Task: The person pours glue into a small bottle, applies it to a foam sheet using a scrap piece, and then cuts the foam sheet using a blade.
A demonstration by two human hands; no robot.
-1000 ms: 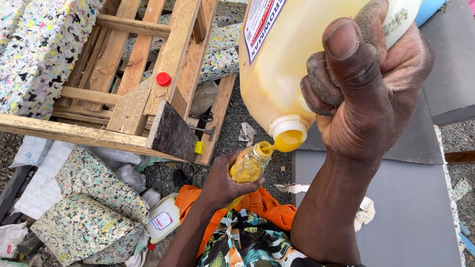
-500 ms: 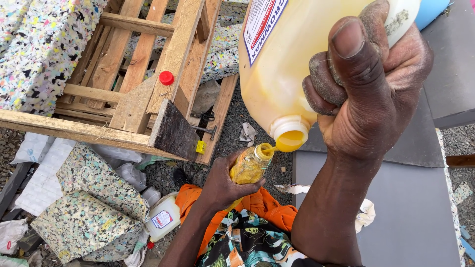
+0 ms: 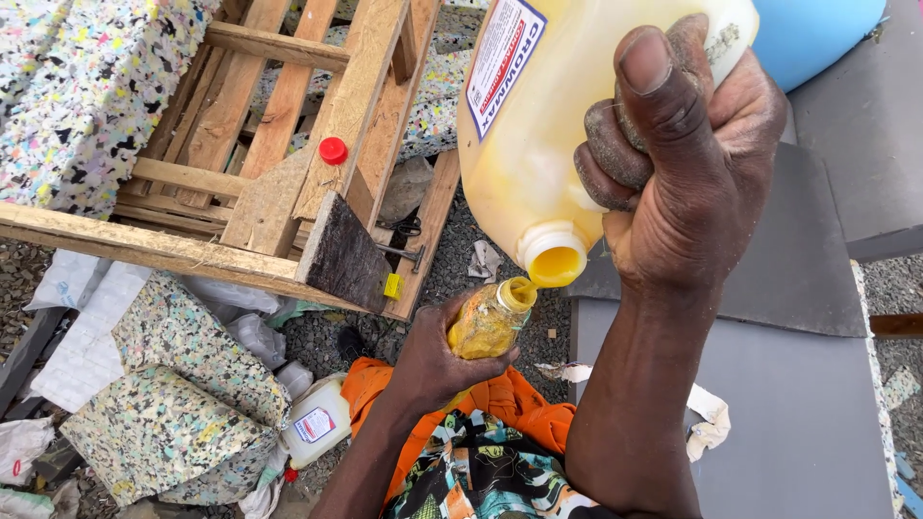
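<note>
My right hand [image 3: 687, 173] grips the handle of a large translucent jug [image 3: 548, 125] full of yellow liquid, tipped so its open spout points down. A thin yellow stream runs from the spout into a small clear bottle [image 3: 488, 319] directly below. My left hand [image 3: 433, 360] is wrapped round the lower part of that small bottle, holding it tilted toward the spout. The bottle's inside is coated yellow.
A wooden pallet frame [image 3: 288, 183] lies on the gravel, with a red cap [image 3: 333, 150] resting on a plank. Blocks of speckled foam [image 3: 163, 413] lie at left. A white bottle [image 3: 317, 423] lies beside my orange-clad leg. Grey sheets [image 3: 808, 404] are at right, a blue drum [image 3: 812, 34] above.
The jug has tipped slightly further and liquid now streams into the small bottle. Both hands stay in nearly the same place.
</note>
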